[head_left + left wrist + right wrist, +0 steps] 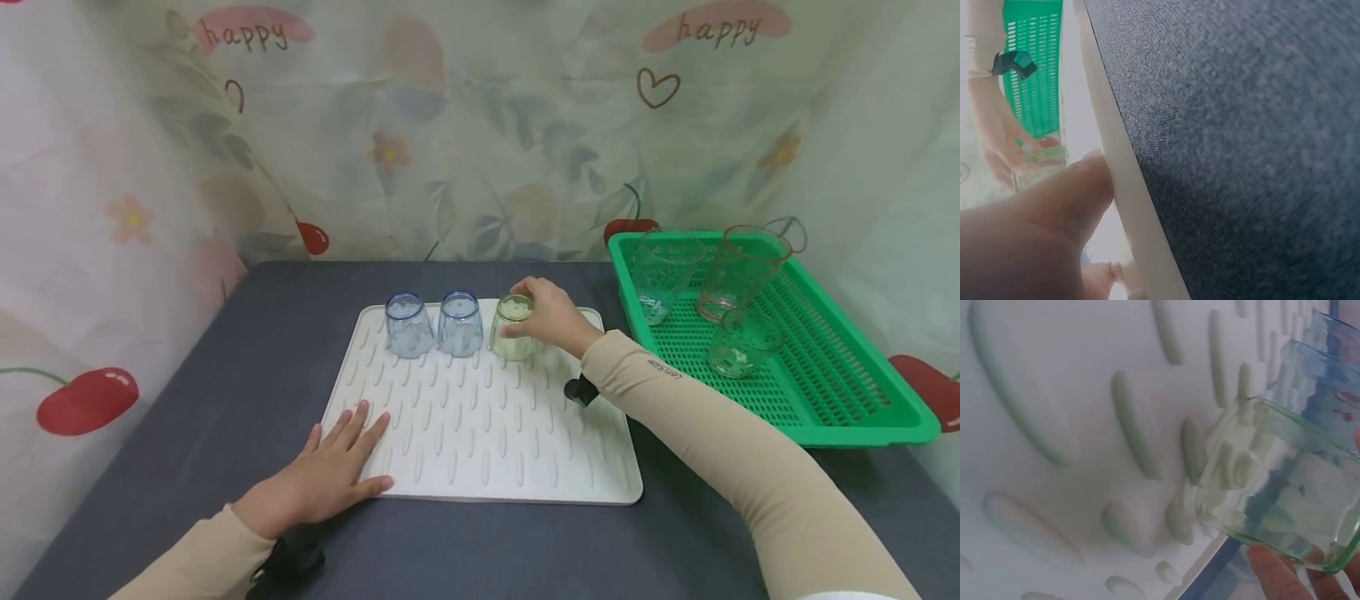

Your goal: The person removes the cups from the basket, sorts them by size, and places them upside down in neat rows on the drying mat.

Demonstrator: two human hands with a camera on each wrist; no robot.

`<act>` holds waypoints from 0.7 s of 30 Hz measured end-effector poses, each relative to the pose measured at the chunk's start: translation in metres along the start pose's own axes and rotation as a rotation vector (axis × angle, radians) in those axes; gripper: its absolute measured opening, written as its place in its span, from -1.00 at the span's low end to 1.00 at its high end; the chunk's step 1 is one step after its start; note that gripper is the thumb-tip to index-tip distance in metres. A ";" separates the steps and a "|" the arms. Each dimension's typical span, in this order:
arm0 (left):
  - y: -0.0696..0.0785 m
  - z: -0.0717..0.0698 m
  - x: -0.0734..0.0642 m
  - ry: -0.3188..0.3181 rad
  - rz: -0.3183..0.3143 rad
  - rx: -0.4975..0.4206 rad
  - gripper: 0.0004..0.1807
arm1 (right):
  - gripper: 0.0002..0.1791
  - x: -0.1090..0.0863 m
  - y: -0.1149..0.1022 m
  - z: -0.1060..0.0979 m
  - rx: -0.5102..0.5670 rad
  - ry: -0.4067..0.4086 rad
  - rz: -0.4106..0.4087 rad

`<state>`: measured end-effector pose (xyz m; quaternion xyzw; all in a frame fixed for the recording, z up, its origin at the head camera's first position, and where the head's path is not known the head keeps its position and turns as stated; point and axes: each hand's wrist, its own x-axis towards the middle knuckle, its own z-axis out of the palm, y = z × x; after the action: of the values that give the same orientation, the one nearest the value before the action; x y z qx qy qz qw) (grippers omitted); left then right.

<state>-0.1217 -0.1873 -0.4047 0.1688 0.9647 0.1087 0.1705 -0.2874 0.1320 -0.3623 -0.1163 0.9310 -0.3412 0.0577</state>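
My right hand [553, 315] grips a green-tinted glass [513, 335] upside down at the back of the white ridged mat [480, 417]. In the right wrist view the glass [1285, 487] is close against the ridges, with fingertips [1275, 569] along its side. Two blue-tinted glasses, one at the left [408, 327] and one in the middle [460, 325], stand upside down in line with it. My left hand [326, 471] lies spread on the mat's front left corner, fingers straight. The left wrist view has its thumb [1085, 187] on the mat's edge.
A green perforated basket [862, 375] stands at the right. In it are a clear tumbler [663, 271], a pink-rimmed glass mug [738, 271] and a short clear glass [742, 346]. Dark cloth [247, 400] covers the table; a printed curtain [480, 125] hangs behind.
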 end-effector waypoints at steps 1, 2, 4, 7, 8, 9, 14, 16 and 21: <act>0.000 0.000 0.000 0.001 0.001 0.001 -0.03 | -0.22 0.000 0.000 -0.001 0.000 -0.009 0.001; 0.000 0.000 0.000 0.002 0.001 0.001 -0.03 | -0.19 0.000 -0.001 -0.003 0.000 -0.020 0.003; 0.000 0.000 0.001 0.005 0.002 0.004 -0.03 | -0.15 -0.001 -0.003 -0.005 0.009 -0.038 0.010; -0.001 -0.001 0.000 0.009 0.001 0.004 -0.03 | -0.12 -0.002 -0.007 -0.011 0.028 -0.056 0.014; -0.001 -0.001 0.000 0.009 0.002 0.004 -0.03 | -0.12 -0.003 -0.008 -0.014 0.035 -0.060 0.018; -0.001 -0.001 0.000 0.009 0.003 0.003 -0.03 | -0.13 -0.004 -0.010 -0.017 0.044 -0.061 0.020; 0.000 -0.001 -0.001 0.011 0.009 0.001 -0.05 | -0.20 -0.013 -0.023 -0.037 0.111 -0.065 0.040; 0.000 -0.001 0.000 0.012 0.009 0.003 -0.05 | -0.23 -0.019 -0.029 -0.048 0.158 -0.057 0.034; 0.002 -0.002 0.000 0.006 0.005 0.004 -0.05 | -0.31 -0.045 -0.045 -0.083 0.295 -0.011 -0.035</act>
<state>-0.1222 -0.1856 -0.4027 0.1715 0.9649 0.1078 0.1670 -0.2514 0.1624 -0.2687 -0.1245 0.8682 -0.4746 0.0734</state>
